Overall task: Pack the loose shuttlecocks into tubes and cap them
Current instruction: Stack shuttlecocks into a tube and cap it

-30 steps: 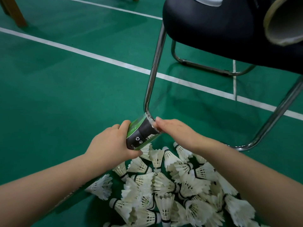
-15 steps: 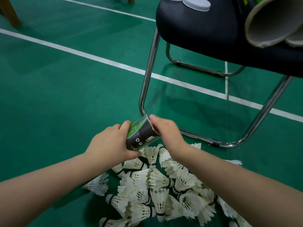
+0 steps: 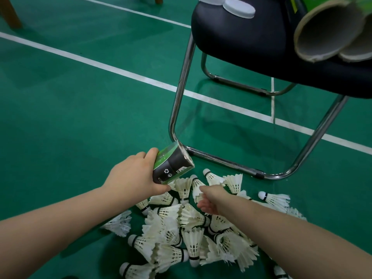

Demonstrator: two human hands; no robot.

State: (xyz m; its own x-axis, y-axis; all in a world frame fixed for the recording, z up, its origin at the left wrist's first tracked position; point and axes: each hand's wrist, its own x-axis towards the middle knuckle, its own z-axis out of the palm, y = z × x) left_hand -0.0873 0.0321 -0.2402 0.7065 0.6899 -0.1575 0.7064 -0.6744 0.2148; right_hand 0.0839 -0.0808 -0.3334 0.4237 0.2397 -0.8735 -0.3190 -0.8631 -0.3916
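My left hand (image 3: 132,178) grips a green-and-black shuttlecock tube (image 3: 171,166), tilted with its open mouth facing up and right, near the chair's leg. Below and right of it, my right hand (image 3: 211,198) hangs over the pile of loose white shuttlecocks (image 3: 191,228) on the green floor. Its fingers point down among the feathers and no shuttlecock shows in its grasp. Two white caps (image 3: 239,8) lie on the chair seat. Two empty cardboard tubes (image 3: 326,31) lie on the seat at the top right, mouths toward me.
A black chair (image 3: 251,37) on chrome legs (image 3: 181,93) stands right behind the pile, its floor rail just past the held tube. White court lines cross the green floor. A wooden leg (image 3: 10,13) stands at the far left.
My right hand has left the tube's mouth and dropped onto the shuttlecock pile. My left hand holds the tube as before. The view has tilted, showing more of the chair seat.
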